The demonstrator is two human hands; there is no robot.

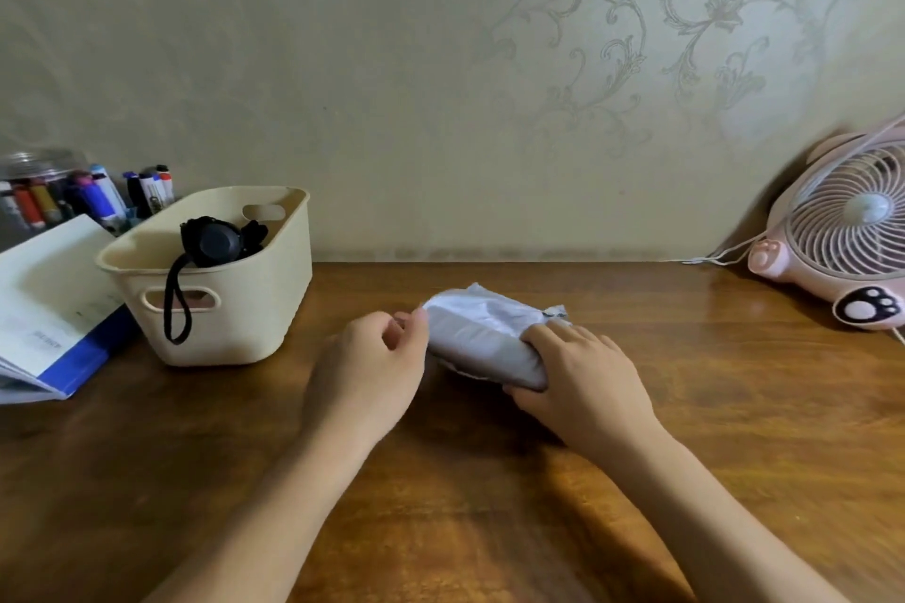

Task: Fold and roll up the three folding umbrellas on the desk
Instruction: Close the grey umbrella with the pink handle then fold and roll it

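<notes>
— First container?
— Cream basket [274,309], left part of the desk [685,416]. Contents: black umbrella [215,244], handle end up, strap looped out over the near rim.
— Second?
— Clear jar [41,162], far left corner. Coloured markers [34,203] stand in it.
— Loose items?
— Pale grey umbrella [482,338], collapsed, lying mid-desk. Right hand [583,372] grips its right end, fingers over the top, thumb beneath. Left hand [372,357], fingers curled, pinches the fabric at its left end. Book [49,309], left edge. Pink fan [852,230], far right corner.
</notes>
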